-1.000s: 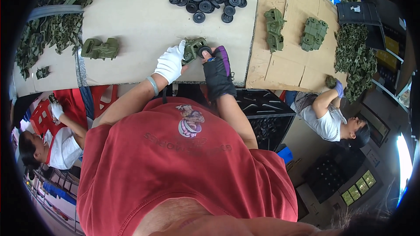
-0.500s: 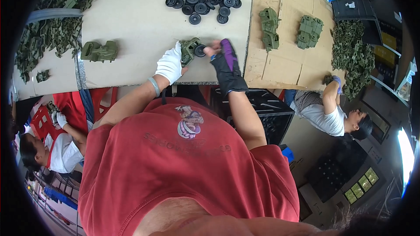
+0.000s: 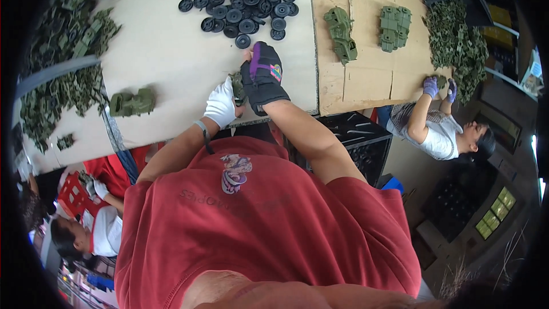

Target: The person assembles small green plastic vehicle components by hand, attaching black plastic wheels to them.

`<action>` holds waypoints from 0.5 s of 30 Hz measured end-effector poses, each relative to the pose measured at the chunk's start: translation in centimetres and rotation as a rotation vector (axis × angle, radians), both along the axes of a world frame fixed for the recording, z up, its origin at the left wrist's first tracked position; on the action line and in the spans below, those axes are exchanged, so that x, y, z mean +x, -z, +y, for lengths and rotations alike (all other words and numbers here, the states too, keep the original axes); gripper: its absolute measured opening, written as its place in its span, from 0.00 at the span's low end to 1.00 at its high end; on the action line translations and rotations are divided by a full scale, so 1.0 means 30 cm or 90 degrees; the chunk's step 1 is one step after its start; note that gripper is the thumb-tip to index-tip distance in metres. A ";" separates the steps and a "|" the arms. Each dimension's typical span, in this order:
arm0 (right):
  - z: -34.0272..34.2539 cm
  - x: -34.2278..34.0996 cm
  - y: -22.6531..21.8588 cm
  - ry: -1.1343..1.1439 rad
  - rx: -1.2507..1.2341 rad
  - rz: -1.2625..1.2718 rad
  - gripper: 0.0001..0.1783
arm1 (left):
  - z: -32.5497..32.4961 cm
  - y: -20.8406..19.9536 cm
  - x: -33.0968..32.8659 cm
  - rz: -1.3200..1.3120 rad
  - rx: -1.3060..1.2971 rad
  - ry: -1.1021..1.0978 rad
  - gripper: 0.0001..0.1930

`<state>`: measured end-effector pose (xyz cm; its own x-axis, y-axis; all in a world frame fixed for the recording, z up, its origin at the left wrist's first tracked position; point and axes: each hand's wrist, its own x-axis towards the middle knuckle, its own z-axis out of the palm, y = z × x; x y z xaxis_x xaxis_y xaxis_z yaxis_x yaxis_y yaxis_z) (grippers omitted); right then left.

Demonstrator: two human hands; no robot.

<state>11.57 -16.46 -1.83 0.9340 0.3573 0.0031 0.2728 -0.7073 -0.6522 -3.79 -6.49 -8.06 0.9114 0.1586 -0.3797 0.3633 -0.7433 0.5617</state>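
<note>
Olive-green plastic parts lie in a tangled heap [image 3: 74, 17] far out to the left of my fingers. Nearer, though well apart from my white-gloved left hand [image 3: 219, 105], a lone green vehicle body [image 3: 132, 103] lies on the table [image 3: 166, 63]. My left fingers are wrapped round another one, the held body [image 3: 238, 87], close by the table's near edge. It's partly hidden by my gloves, so a loose grip there could let it twist or drop off that edge.

Beyond my fingertips spreads a pile of black wheels [image 3: 233, 16]. My right hand [image 3: 263, 74], in black and purple, reaches over beside the held body — its bare tips are just short of, or touching, the nearest wheel [image 3: 243, 42]. Whether they pinch anything, I can't tell. The wheels overlap, so a careless pick could drag two together or send one rolling; the bulky glove might also knock the held body.

Right of my fingers, two more green bodies [image 3: 341, 33] sit on cardboard [image 3: 366, 80] — well clear of both hands.
</note>
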 end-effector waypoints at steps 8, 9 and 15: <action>-0.002 0.118 -0.151 -0.760 -0.163 -0.096 0.11 | 0.006 0.003 0.023 -0.269 -0.161 0.036 0.41; -0.009 0.113 -0.151 -0.691 -0.150 -0.093 0.12 | 0.012 -0.005 0.033 -0.267 -0.164 0.046 0.41; 0.009 0.055 -0.053 -0.209 -0.157 0.015 0.15 | 0.023 -0.002 0.022 -0.020 -0.267 -0.039 0.51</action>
<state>13.21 -16.18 -0.24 0.7689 0.6237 -0.1408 0.4967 -0.7214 -0.4826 -3.12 -5.80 -8.01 0.9171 0.0504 -0.3956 0.3780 -0.4260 0.8220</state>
